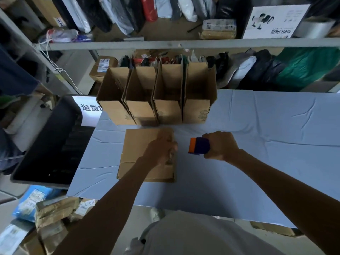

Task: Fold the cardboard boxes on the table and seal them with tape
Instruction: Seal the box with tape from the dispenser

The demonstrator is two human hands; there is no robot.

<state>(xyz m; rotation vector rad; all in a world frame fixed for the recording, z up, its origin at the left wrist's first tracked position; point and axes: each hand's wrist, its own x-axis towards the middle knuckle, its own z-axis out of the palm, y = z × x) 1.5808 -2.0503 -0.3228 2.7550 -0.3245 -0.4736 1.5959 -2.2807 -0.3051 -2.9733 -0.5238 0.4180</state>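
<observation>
On the blue-covered table (pixel 257 144), four open boxes (pixel 139 111) stand in a touching row at the back, nothing visible inside them. Just before them lies the flat cardboard (pixel 139 148), light and stiff I judge, best lifted by an edge; the left hand (pixel 161 151) curls round its right edge. The right hand (pixel 220 146) clasps the tape dispenser (pixel 199 145).

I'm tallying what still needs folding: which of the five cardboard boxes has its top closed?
The near box, alone in front under the left hand, has its flaps folded flat. The four in the back row all stand open-topped.
</observation>
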